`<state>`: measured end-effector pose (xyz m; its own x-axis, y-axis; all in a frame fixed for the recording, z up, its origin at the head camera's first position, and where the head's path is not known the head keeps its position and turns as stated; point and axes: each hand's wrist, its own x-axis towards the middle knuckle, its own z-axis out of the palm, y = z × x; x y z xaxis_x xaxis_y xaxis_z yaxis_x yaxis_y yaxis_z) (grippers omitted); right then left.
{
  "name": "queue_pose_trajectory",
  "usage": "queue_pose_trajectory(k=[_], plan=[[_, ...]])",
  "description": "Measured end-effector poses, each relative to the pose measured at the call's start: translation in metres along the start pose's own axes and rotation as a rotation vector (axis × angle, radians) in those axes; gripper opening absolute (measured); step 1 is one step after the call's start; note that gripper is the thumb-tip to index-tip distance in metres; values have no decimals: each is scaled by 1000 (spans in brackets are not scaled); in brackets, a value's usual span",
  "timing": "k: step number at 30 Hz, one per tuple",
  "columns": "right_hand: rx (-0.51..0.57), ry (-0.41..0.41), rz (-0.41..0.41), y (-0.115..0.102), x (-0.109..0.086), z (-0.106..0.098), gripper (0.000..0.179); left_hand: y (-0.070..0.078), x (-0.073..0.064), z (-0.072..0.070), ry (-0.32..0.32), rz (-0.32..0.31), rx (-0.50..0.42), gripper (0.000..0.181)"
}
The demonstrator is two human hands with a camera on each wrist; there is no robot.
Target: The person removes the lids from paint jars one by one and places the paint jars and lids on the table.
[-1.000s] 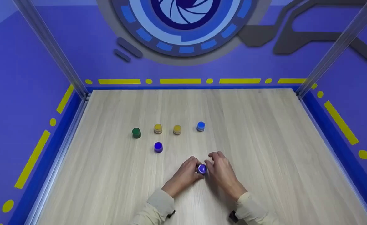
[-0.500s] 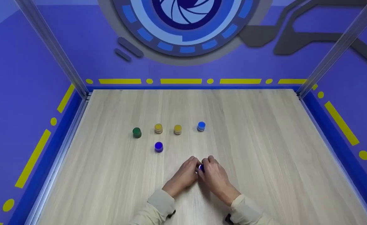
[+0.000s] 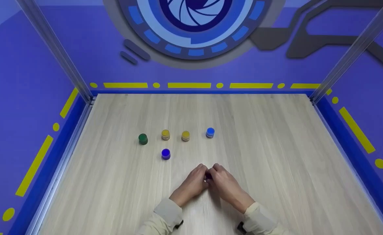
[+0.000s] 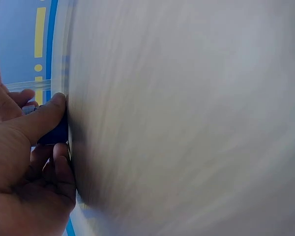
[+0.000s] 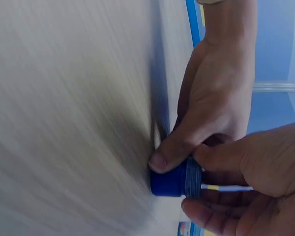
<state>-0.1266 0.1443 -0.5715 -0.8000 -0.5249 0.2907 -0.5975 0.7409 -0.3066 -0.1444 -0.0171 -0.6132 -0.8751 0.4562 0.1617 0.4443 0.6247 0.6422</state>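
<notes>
A small dark-blue paint jar (image 5: 166, 183) stands on the table between both hands, mostly covered by fingers in the head view. My left hand (image 3: 193, 182) grips its body low down, the thumb lying along the side close to the tabletop. From the other side my right hand (image 3: 225, 184) pinches the ridged lid (image 5: 193, 178) between thumb and fingers, as the right wrist view shows. In the left wrist view, part of the blue jar body (image 4: 55, 134) shows below the left thumb.
Beyond the hands stand a green jar (image 3: 143, 139), two yellow jars (image 3: 165, 134) and a light-blue jar (image 3: 210, 133) in a loose row. A violet-blue jar (image 3: 166, 154) sits nearer. Blue panels (image 3: 191, 75) wall the wooden table (image 3: 276, 147) at the back and sides.
My right hand has moved left from beside the jar and taken hold of its lid, now covering most of the jar. The left hand has kept its grip; the other jars have stayed put.
</notes>
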Motion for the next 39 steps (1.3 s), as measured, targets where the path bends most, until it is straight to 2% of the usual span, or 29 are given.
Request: queue_pose_trajectory(k=[5,12,19,28,33,39], plan=[[-15,-47,-109,8,0,-4,18,1,0,0,-15,-30,-13,27],[13,-114,-176,14,1,-9,18,1,1,1,-7,-27,-4,28],[20,-113,-257,20,2,-8,23,0,0,1,-2,-7,6,29],[56,-85,-320,26,0,-7,18,1,0,1,7,2,0,30],[107,-6,-286,28,-3,-4,20,2,-1,1,17,12,1,29],[67,160,-107,23,-4,0,14,3,-1,1,45,31,-31,31]])
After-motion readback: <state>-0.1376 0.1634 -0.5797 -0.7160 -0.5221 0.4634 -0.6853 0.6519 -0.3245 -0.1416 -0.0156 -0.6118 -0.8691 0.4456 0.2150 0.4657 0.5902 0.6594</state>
